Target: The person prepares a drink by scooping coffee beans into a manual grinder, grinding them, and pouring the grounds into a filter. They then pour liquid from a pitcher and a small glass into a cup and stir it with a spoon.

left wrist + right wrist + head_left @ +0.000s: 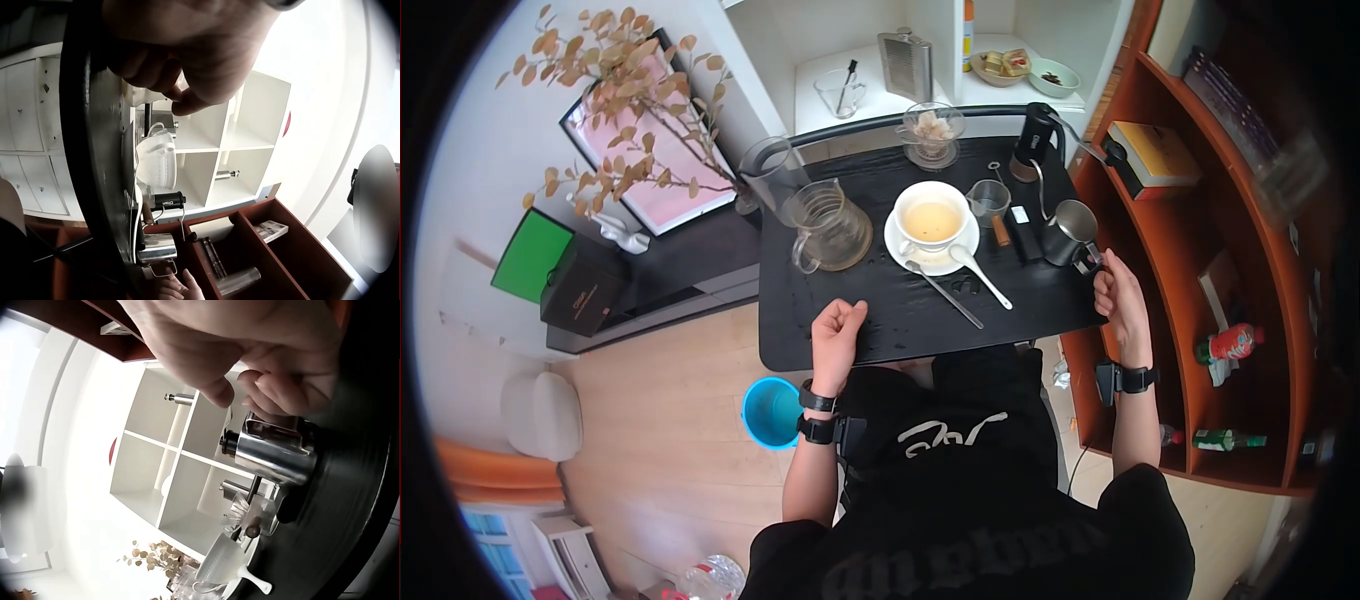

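Observation:
My left hand [836, 335] is over the table's front edge with its fingers loosely curled and nothing in them. Beside the handle of a steel gooseneck kettle [1070, 232], my right hand [1122, 300] has half-curled fingers; in the right wrist view its thumb stands free of the kettle [275, 456], and contact with the handle cannot be told. A white cup [930, 215] of pale yellow liquid sits on a saucer [949, 263]. A white spoon [982, 278] leans on the saucer's rim, near a thin metal spoon [946, 297].
The black table [890, 325] also bears a glass jug [837, 230], a glass cylinder [774, 172], a filter dripper [931, 135], a small wooden-handled glass [988, 200] and a black grinder [1032, 140]. A blue bucket [772, 413] stands on the floor; a brown bookshelf [1180, 280] flanks the right.

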`<state>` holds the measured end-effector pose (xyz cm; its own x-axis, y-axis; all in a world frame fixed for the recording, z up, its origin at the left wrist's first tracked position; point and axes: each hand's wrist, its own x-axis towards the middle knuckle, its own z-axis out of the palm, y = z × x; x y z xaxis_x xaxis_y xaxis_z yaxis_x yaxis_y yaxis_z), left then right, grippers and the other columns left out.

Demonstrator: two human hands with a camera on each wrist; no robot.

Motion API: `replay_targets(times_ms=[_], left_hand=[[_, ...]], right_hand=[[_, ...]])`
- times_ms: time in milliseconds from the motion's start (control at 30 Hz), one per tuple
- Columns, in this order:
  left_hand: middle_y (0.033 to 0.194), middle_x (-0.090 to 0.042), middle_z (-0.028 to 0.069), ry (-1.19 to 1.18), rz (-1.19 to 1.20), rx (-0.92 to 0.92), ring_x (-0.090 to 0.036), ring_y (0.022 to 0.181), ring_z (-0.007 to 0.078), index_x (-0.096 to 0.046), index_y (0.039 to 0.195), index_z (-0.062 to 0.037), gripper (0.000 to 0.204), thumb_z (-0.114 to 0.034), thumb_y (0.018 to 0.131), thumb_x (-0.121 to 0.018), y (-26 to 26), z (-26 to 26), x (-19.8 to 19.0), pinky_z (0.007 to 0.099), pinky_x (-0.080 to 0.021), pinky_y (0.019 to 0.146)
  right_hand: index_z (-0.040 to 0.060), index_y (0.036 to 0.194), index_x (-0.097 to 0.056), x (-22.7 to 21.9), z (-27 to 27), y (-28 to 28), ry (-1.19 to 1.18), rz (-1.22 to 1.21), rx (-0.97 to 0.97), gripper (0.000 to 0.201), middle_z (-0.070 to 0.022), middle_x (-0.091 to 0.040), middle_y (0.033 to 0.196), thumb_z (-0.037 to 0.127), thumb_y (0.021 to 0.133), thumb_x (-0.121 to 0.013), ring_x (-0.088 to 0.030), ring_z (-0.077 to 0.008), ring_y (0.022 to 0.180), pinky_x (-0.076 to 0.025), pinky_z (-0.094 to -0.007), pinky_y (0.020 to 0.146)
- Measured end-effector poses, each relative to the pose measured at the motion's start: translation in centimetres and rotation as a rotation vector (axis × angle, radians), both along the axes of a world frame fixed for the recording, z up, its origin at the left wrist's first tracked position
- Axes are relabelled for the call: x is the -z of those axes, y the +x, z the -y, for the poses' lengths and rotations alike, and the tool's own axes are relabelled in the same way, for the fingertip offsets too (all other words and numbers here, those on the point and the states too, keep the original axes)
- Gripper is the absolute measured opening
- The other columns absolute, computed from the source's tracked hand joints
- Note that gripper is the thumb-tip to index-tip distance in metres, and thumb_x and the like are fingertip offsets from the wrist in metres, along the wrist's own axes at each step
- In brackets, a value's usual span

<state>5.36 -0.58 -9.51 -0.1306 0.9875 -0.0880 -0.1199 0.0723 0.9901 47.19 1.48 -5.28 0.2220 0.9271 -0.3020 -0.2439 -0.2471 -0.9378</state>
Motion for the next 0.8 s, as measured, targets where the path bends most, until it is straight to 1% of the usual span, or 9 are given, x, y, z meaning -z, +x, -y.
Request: replay_targets(times_ms=[67,100,200,233,333,433,567,667,800], left_hand=[[0.064,-0.037,-0.0142,0.004,0.004,0.002,-0.026,0.059,-0.0025,-0.048,0.070,-0.0123,0.035,-0.014,0.100,-0.065,-0.2,0.0,0.4,0.0208,-0.019,0.051],[0.064,-0.037,-0.0141,0.018,0.008,0.007,-0.026,0.059,-0.0023,-0.048,0.070,-0.0121,0.035,-0.014,0.100,-0.065,-0.2,0.0,0.6,0.0209,-0.019,0.051],[0.063,-0.037,-0.0137,0.042,-0.006,0.010,-0.026,0.059,-0.0017,-0.047,0.069,-0.0116,0.036,-0.014,0.099,-0.066,0.0,-0.1,0.7,0.0215,-0.020,0.051],[0.063,-0.036,-0.0137,0.047,-0.008,0.012,-0.026,0.058,-0.0018,-0.047,0.069,-0.0115,0.036,-0.014,0.099,-0.066,0.0,-0.1,0.7,0.0214,-0.020,0.051],[0.063,-0.036,-0.0137,0.039,-0.001,0.020,-0.026,0.058,-0.0020,-0.047,0.069,-0.0113,0.036,-0.015,0.100,-0.066,-0.2,0.0,0.5,0.0213,-0.020,0.051],[0.062,-0.036,-0.0138,0.033,0.002,0.029,-0.026,0.058,-0.0022,-0.047,0.070,-0.0113,0.035,-0.015,0.100,-0.066,-0.2,0.0,0.2,0.0211,-0.020,0.051],[0.062,-0.037,-0.0138,0.064,-0.017,0.059,-0.027,0.057,-0.0022,-0.048,0.070,-0.0109,0.035,-0.016,0.100,-0.066,-0.3,0.0,0.9,0.0211,-0.020,0.050],[0.061,-0.037,-0.0137,0.059,-0.014,0.069,-0.026,0.057,-0.0021,-0.047,0.070,-0.0103,0.036,-0.017,0.099,-0.067,-0.4,-0.1,1.0,0.0212,-0.020,0.050],[0.061,-0.037,-0.0137,0.062,-0.008,0.068,-0.027,0.056,-0.0022,-0.047,0.070,-0.0099,0.036,-0.018,0.099,-0.067,-0.5,0.0,1.1,0.0212,-0.021,0.050]], right_hand=[[0.0075,0.113,-0.061,0.5,-0.6,0.5,-0.035,0.018,-0.071,0.035,0.0055,-0.044,0.063,0.041,0.104,-0.054,-0.034,-0.0019,0.045,-0.023,-0.0197,0.041],[0.0074,0.105,-0.062,0.2,-0.5,0.2,-0.023,0.003,-0.131,0.038,0.0029,-0.053,0.069,0.044,0.104,-0.053,-0.044,-0.0030,0.047,-0.030,-0.0184,0.042],[0.0084,0.099,-0.062,0.1,-0.5,-1.9,-0.039,0.065,-0.018,0.039,-0.0019,-0.063,0.078,0.047,0.103,-0.054,-0.055,-0.0060,0.053,-0.038,-0.0179,0.045],[0.0105,0.091,-0.061,0.2,-0.6,-1.6,-0.025,0.084,-0.066,0.040,-0.0067,-0.068,0.087,0.048,0.103,-0.054,-0.064,-0.0090,0.062,-0.046,-0.0192,0.051],[0.0133,0.082,-0.055,1.7,-1.3,-1.0,0.024,0.093,-0.053,0.040,-0.0056,-0.066,0.083,0.048,0.102,-0.053,-0.060,-0.0080,0.060,-0.044,-0.0207,0.052],[0.0163,0.072,-0.046,2.1,-1.3,-1.0,0.083,0.122,-0.016,0.044,-0.0006,-0.058,0.074,0.048,0.103,-0.050,-0.048,-0.0053,0.055,-0.036,-0.0212,0.051],[0.0172,0.067,-0.035,0.7,-0.9,-1.1,0.131,0.194,0.027,0.048,0.0047,-0.037,0.065,0.046,0.103,-0.046,-0.028,-0.0034,0.051,-0.021,-0.0206,0.048],[0.0175,0.067,-0.036,-0.9,-1.6,-0.5,0.257,0.256,-0.037,0.047,0.0058,-0.037,0.063,0.044,0.104,-0.047,-0.026,-0.0019,0.050,-0.018,-0.0198,0.045],[0.0186,0.065,-0.037,-5.0,-3.7,-2.4,0.223,0.378,-0.076,0.048,0.0079,-0.035,0.061,0.046,0.103,-0.051,-0.027,-0.0005,0.049,-0.017,-0.0198,0.044]])
